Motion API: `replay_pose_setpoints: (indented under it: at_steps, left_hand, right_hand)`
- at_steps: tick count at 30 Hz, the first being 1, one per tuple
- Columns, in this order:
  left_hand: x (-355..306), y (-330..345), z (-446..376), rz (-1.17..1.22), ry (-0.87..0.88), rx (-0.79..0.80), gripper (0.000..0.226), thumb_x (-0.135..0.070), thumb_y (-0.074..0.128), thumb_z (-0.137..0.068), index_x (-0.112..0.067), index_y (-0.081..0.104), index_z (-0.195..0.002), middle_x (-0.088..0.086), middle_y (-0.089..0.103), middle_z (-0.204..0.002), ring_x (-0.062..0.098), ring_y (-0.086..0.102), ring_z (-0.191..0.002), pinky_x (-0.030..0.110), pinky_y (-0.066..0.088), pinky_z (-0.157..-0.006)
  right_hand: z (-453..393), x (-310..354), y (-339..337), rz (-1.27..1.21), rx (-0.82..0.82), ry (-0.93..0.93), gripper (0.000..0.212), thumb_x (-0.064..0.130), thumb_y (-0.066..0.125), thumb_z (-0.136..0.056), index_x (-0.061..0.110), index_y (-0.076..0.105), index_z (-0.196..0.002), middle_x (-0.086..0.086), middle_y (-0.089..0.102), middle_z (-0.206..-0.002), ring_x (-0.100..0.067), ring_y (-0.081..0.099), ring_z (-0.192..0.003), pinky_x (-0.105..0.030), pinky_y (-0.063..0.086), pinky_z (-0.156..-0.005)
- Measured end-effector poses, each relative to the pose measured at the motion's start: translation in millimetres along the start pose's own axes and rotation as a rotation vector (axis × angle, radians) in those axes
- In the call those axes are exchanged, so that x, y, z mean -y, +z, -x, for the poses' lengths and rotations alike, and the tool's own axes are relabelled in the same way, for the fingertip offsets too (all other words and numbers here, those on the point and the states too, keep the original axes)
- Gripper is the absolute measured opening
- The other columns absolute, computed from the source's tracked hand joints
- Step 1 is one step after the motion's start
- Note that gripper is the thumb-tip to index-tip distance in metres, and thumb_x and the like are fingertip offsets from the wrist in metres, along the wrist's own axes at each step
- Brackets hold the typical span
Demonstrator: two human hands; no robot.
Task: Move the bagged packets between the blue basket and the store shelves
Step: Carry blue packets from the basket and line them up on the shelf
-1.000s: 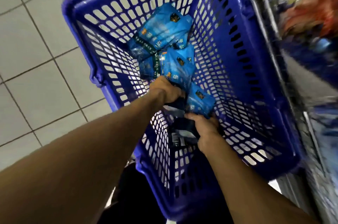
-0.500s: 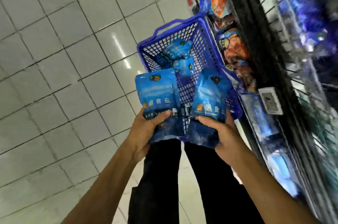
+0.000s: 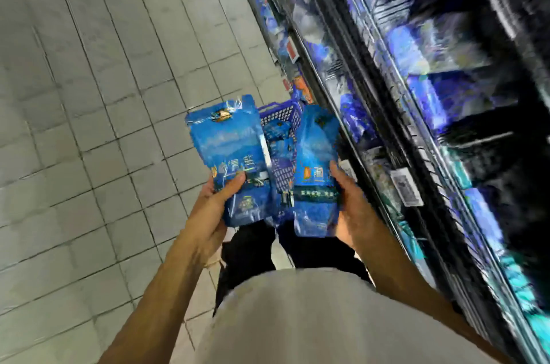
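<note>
Two blue packets held up at waist height, above and just short of the basket [image 3: 281,119], one to each hand. Left packet [image 3: 232,152] gripped low down by the left hand [image 3: 214,203], thumb across the front, fingers behind; upright, top seal pointing away. Right packet [image 3: 315,173] gripped at its lower right edge by the right hand [image 3: 351,209], thumb on the near side face, fingers out of sight behind; tilted a little toward the shelves [image 3: 416,95]. Packets close together but apart, basket mesh showing between them.

More packets [image 3: 278,133] of the same blue lying in the basket, down on the floor [image 3: 89,95] beyond the legs, hard against the shelf foot.

Shelves running along the right, badly blurred; blue stock on several levels, price tags [image 3: 406,189] on the rails. Exact gap for these two not readable.

Step in hand, by the look of it: carry from basket to shelf, both packets clear of the basket and not yet placed. Next move likely calls for a turn to the right, a lift to the row of matching blue bags, and an upright set-down facing out, one packet at a time or side by side. Soft bags, so firm hold needed low down until seated.
</note>
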State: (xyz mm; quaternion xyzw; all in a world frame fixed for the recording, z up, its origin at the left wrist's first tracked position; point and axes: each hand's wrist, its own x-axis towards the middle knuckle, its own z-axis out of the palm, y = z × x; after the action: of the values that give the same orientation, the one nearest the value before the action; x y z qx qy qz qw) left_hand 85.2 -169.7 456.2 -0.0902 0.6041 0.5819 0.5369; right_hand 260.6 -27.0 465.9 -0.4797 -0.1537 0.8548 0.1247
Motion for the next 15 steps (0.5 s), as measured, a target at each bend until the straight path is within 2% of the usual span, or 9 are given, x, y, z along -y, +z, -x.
replay_pose_setpoints:
  at_steps: [2, 3, 6, 8, 10, 12, 15]
  left_hand:
    - [-10.9, 5.5, 14.7, -0.045, -0.019, 0.042, 0.06, -0.024, 0.078, -0.075, -0.012, 0.063, -0.132, 0.009, 0.073, -0.123, 0.027, 0.073, -0.106, 0.047, 0.061, -0.088]
    - [-16.2, 7.9, 19.2, -0.054, -0.028, 0.058, 0.062, -0.024, 0.081, -0.073, -0.013, 0.063, -0.132, 0.01, 0.073, -0.123, 0.028, 0.073, -0.106, 0.047, 0.061, -0.086]
    - [-31.7, 16.9, 27.8, -0.103, -0.024, 0.106, 0.055, -0.026, 0.085, -0.068, -0.017, 0.07, -0.12, 0.011, 0.075, -0.116, 0.028, 0.076, -0.096, 0.041, 0.062, -0.068]
    - [-42.8, 26.0, 32.5, -0.158, -0.028, 0.146, 0.059, -0.035, 0.089, -0.063, -0.021, 0.071, -0.117, 0.009, 0.076, -0.114, 0.029, 0.076, -0.094, 0.041, 0.062, -0.065]
    - [-52.8, 33.6, 33.5, -0.233, -0.031, 0.2, 0.065, -0.046, 0.088, -0.062, -0.02, 0.071, -0.118, 0.01, 0.077, -0.111, 0.031, 0.076, -0.094, 0.041, 0.062, -0.065]
    - [-63.1, 40.7, 32.7, -0.312, -0.019, 0.27, 0.06, -0.049, 0.085, -0.066, -0.02, 0.072, -0.116, 0.011, 0.077, -0.111, 0.033, 0.076, -0.096, 0.039, 0.062, -0.068]
    - [-75.1, 49.8, 28.1, -0.437, -0.003, 0.395, 0.052, -0.043, 0.085, -0.068, -0.022, 0.074, -0.115, 0.012, 0.076, -0.115, 0.034, 0.074, -0.102, 0.045, 0.061, -0.083]
  right_hand:
    - [26.4, 3.6, 4.1, -0.03, -0.019, -0.054, 0.068, 0.04, 0.053, -0.089, 0.006, 0.047, -0.148, -0.023, 0.053, -0.145, -0.039, 0.052, -0.132, -0.057, 0.041, -0.111]
    - [37.6, 5.5, 4.6, -0.051, -0.027, -0.066, 0.069, 0.04, 0.054, -0.088, 0.007, 0.046, -0.148, -0.023, 0.05, -0.148, -0.04, 0.047, -0.137, -0.057, 0.04, -0.112]
    - [67.7, 10.3, 3.7, -0.077, -0.004, -0.06, 0.073, 0.045, 0.059, -0.083, 0.006, 0.051, -0.144, -0.024, 0.055, -0.143, -0.039, 0.056, -0.128, -0.049, 0.056, -0.094]
    - [79.5, 7.5, -5.8, -0.065, -0.01, -0.123, 0.071, 0.042, 0.068, -0.08, 0.007, 0.055, -0.141, -0.023, 0.061, -0.136, -0.037, 0.066, -0.116, -0.047, 0.059, -0.085]
    - [85.0, 3.3, -15.2, -0.058, -0.066, -0.231, 0.067, 0.033, 0.075, -0.08, 0.014, 0.055, -0.141, -0.02, 0.064, -0.134, -0.036, 0.068, -0.114, -0.046, 0.059, -0.082]
    - [90.6, -3.2, -18.7, -0.025, -0.196, -0.343, 0.067, 0.031, 0.084, -0.073, 0.022, 0.06, -0.135, -0.014, 0.069, -0.128, -0.035, 0.069, -0.112, -0.048, 0.059, -0.085]
    - [101.7, -22.7, -19.2, 0.044, -0.372, -0.466, 0.078, 0.049, 0.094, -0.055, 0.024, 0.068, -0.124, -0.007, 0.073, -0.121, -0.033, 0.068, -0.116, -0.055, 0.052, -0.101]
